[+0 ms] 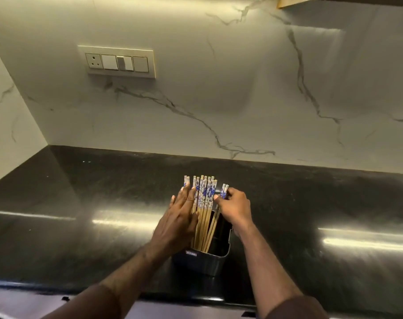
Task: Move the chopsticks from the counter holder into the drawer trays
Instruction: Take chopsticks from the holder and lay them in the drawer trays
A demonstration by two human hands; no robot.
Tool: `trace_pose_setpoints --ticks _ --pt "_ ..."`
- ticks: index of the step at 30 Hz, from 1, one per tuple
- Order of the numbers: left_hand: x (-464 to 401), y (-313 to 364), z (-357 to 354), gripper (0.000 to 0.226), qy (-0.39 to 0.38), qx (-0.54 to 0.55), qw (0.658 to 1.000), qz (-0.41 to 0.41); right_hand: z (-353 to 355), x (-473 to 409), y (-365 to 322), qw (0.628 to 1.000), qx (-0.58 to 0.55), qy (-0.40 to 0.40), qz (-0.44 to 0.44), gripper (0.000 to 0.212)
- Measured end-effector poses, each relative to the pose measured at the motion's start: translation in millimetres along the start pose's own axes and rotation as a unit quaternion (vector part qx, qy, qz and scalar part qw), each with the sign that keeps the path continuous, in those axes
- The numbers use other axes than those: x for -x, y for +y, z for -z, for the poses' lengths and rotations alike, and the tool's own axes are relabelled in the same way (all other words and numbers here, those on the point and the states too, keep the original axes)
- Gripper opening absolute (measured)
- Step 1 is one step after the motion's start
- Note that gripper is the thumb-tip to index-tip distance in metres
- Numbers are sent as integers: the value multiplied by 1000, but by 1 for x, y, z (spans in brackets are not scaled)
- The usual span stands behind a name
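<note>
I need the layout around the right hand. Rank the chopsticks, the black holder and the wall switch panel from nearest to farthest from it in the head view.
1. chopsticks: at the fingertips of the right hand.
2. black holder: just below, toward the person.
3. wall switch panel: far up-left on the backsplash.

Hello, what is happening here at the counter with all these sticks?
A person stands at a black counter and reaches with both hands into a dark holder full of chopsticks, wooden with blue and white tops. The left hand lies flat against the left side of the bundle. The right hand pinches the tops of a few chopsticks on the right side. All the chopsticks are in the holder, none taken out yet. No drawer interior is visible.
</note>
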State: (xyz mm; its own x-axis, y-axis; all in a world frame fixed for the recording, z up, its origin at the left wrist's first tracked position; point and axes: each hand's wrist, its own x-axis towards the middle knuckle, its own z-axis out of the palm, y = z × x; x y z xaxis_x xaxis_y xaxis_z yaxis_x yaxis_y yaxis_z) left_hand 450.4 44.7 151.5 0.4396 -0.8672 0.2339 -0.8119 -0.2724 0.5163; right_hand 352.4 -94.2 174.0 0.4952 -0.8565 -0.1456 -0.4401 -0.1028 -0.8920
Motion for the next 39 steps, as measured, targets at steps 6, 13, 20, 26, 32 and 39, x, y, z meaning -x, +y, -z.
trace_pose_setpoints --ticks 6,13,20,26,32,39 --pt "-16 -10 -1 67 41 -1 999 -4 -1 -16 -4 992 -101 -79 2 26" --pt "-19 -11 0 67 43 6 999 -8 0 -17 -2 992 -116 -52 12 24" --pt "-10 15 16 69 73 52 995 -42 19 9 -22 987 -141 30 65 22" --pt "5 72 57 57 60 257 965 -9 61 66 -83 964 -170 0 207 24" --pt "43 118 89 20 -27 434 900 -28 98 139 -99 948 -217 -25 233 27" --pt "96 169 42 27 -81 605 791 49 136 220 -12 979 -145 36 141 25"
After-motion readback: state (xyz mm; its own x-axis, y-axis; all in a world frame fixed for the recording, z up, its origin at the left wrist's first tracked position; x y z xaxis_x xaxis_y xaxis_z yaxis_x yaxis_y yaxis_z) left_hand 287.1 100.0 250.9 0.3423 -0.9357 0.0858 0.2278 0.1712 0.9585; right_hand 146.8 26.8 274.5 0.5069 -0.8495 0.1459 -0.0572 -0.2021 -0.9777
